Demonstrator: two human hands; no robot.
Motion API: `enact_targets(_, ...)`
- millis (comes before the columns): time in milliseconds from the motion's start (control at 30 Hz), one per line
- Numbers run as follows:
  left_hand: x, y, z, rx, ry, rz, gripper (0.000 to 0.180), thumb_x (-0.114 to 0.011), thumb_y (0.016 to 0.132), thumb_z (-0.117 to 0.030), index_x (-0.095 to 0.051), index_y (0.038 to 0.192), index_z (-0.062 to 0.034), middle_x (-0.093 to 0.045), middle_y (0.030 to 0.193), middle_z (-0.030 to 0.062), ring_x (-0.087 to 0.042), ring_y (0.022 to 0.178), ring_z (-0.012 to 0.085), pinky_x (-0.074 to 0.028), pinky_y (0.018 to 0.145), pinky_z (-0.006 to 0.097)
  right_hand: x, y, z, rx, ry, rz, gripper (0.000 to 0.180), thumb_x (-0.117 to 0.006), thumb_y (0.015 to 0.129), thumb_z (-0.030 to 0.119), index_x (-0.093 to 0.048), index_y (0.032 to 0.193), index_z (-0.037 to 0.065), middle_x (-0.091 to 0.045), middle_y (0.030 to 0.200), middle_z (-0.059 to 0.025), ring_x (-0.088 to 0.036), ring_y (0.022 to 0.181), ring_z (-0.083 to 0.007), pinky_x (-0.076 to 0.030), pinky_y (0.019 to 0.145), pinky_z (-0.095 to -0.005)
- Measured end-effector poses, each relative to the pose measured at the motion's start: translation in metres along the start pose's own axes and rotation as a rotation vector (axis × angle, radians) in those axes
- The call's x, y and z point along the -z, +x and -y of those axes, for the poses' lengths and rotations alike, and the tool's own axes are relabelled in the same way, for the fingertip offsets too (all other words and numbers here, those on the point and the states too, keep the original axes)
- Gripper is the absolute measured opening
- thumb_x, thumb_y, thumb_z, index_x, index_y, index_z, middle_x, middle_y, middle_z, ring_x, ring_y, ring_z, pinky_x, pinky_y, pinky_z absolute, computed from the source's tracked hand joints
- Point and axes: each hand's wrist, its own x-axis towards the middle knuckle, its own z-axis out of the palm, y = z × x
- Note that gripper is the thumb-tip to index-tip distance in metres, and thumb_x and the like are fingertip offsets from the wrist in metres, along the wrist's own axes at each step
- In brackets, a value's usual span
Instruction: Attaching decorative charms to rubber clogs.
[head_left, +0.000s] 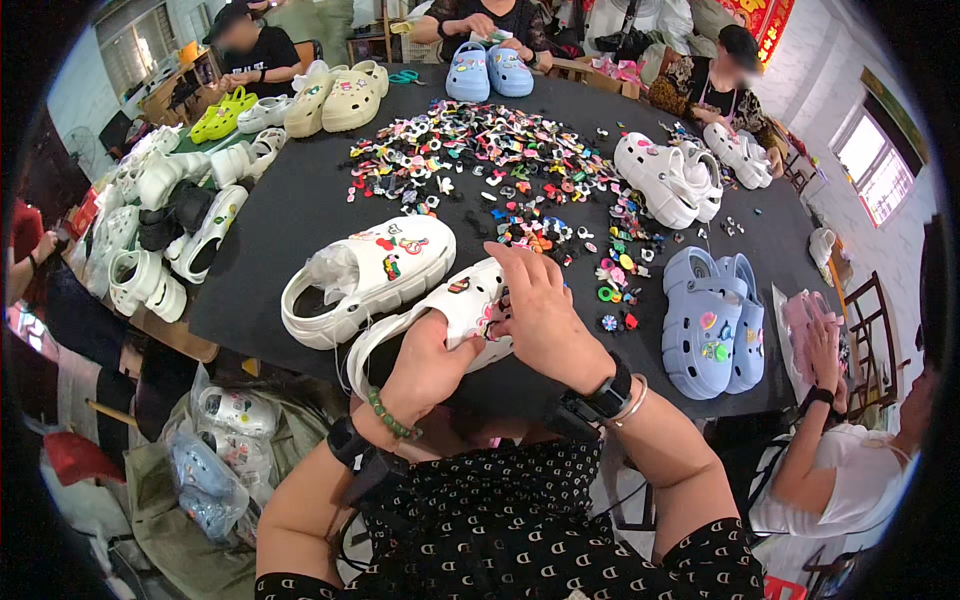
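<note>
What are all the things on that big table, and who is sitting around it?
white clog in hands: one, white, held over the near table edge
white clog beside it: one, white, with charms, on the table
blue clogs: a pair, light blue, right
far blue clogs: a pair, light blue, far edge
white clogs on the right: a pair, white, far right
charms: too many to count, many colours, centre
table: one, black
other people: several, seated around
left hand: grips the clog's heel end
right hand: presses on the clog's top
</note>
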Motion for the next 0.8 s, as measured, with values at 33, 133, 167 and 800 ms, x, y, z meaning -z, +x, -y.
enact_targets(33, -0.001, 0.000, 0.000, 0.001, 0.001, 0.003, 0.037, -0.067, 0.081, 0.001, -0.056, 0.116, 0.0059, -0.063, 0.111, 0.0099, -0.060, 0.100, 0.0146, -0.049, 0.087, 0.031, 0.000, 0.001, 0.003, -0.023, -0.031, 0.001, 0.087, -0.074, 0.069, -0.004, -0.032, 0.144, 0.013, -0.041, 0.137, -0.0151, -0.036, 0.131, -0.0392, -0.042, 0.097, -0.0547)
enact_targets(133, 0.000, 0.001, 0.001, -0.009, 0.056, -0.012, 0.037, -0.067, 0.081, 0.001, -0.056, 0.116, 0.0065, -0.063, 0.112, 0.0109, -0.059, 0.100, 0.0148, -0.049, 0.088, 0.031, -0.001, 0.006, 0.008, -0.085, -0.084, 0.029, 0.087, -0.074, 0.070, -0.003, -0.031, 0.144, 0.013, -0.041, 0.137, -0.0145, -0.036, 0.130, -0.0382, -0.042, 0.096, -0.0560)
enact_targets(167, 0.002, 0.002, 0.004, 0.006, 0.066, -0.022, 0.037, -0.067, 0.081, 0.001, -0.056, 0.116, 0.0066, -0.063, 0.111, 0.0110, -0.060, 0.100, 0.0148, -0.049, 0.088, 0.031, -0.002, 0.007, 0.008, -0.086, -0.084, 0.025, 0.087, -0.074, 0.070, -0.003, -0.031, 0.144, 0.013, -0.041, 0.137, -0.0145, -0.036, 0.130, -0.0382, -0.042, 0.096, -0.0560)
enact_targets(800, 0.029, 0.037, 0.033, -0.022, -0.209, -0.137, 0.025, -0.072, 0.081, -0.004, -0.056, 0.095, 0.0089, -0.068, 0.094, 0.0168, -0.067, 0.081, 0.0183, -0.055, 0.072, 0.033, -0.016, -0.122, -0.075, -0.005, -0.313, -0.237, 0.050, -0.075, 0.078, 0.020, -0.056, 0.121, 0.006, -0.042, 0.142, -0.0176, -0.039, 0.131, -0.0379, -0.033, 0.105, -0.0488)
